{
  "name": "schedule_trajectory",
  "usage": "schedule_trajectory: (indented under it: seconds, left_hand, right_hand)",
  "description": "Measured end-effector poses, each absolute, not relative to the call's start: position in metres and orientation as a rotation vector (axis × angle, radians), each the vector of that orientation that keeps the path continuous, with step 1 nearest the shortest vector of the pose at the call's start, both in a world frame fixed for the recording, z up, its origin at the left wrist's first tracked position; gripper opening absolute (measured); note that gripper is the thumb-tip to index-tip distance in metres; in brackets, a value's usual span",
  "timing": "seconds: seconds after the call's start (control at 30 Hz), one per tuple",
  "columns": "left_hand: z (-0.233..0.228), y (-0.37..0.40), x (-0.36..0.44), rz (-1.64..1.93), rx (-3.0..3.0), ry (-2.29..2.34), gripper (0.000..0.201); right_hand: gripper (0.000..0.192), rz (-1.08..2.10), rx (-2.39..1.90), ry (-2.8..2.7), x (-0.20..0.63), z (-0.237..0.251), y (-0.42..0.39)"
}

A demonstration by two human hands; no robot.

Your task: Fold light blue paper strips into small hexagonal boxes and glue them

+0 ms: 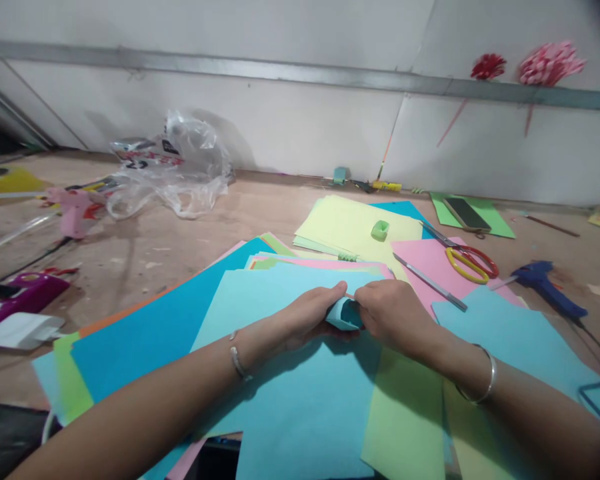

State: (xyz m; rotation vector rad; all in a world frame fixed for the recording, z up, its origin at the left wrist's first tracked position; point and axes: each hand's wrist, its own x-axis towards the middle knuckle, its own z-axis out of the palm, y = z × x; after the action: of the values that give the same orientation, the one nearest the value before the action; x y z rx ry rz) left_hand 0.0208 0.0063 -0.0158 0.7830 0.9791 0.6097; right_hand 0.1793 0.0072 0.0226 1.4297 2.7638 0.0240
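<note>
Both hands meet over a spread of coloured paper sheets (290, 413) on the table (180, 233): the left hand (307, 313) and right hand (393, 313) are each closed around an end of a small light-blue paper roll (343, 313), which sits between them just above the top blue sheet. Beyond the hands lie a green sharpener (379, 230) on a yellow sheet, a grey pen (430, 281) and red-and-yellow scissors (467, 260) on a pink sheet, and a blue glue gun (547, 287) well to the right. A crumpled plastic bag (175, 170) lies far back on the left, and paper flowers (547, 63) hang on the wall.
</note>
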Motion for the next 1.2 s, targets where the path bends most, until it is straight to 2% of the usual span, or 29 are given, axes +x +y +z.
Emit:
schedule_trajectory:
  seconds: [0.23,0.4,0.5,0.63,0.77,0.83,0.9,1.03,1.2]
  left_hand:
    - [-0.014,0.007,0.019,0.682,0.781,0.947,0.042]
    - [-0.015,0.004,0.021,0.678,0.78,0.961,0.044]
    - [-0.015,0.004,0.022,0.665,0.747,0.983,0.043]
    - [-0.013,0.008,0.021,0.743,0.725,0.97,0.041]
    - [-0.013,0.012,0.021,0.78,0.753,0.954,0.053]
    - [-0.014,0.011,0.021,0.752,0.922,1.014,0.052]
    - [-0.014,0.008,0.02,0.703,1.352,1.059,0.04]
    - [-0.017,0.0,0.018,0.457,2.384,1.055,0.019]
    - [-0.023,-0.003,0.016,0.213,2.774,1.159,0.025]
  right_hand:
    - [0.021,0.233,1.345,2.941,0.183,0.015,0.011]
    - [0.021,0.355,1.244,3.08,0.184,0.007,0.01]
    - [0.021,0.279,1.3,3.046,0.182,0.004,0.012]
    - [0.012,-0.011,1.44,3.005,0.184,0.007,0.016]
    - [0.017,-0.179,1.594,3.132,0.197,0.022,0.026]
    - [0.022,-0.178,1.839,3.088,0.206,0.034,0.04]
    - [0.025,-0.22,2.08,2.828,0.213,0.046,0.062]
    - [0.027,-0.278,2.12,2.587,0.216,0.057,0.114]
    - [0.027,-0.273,2.13,2.323,0.203,0.046,0.165]
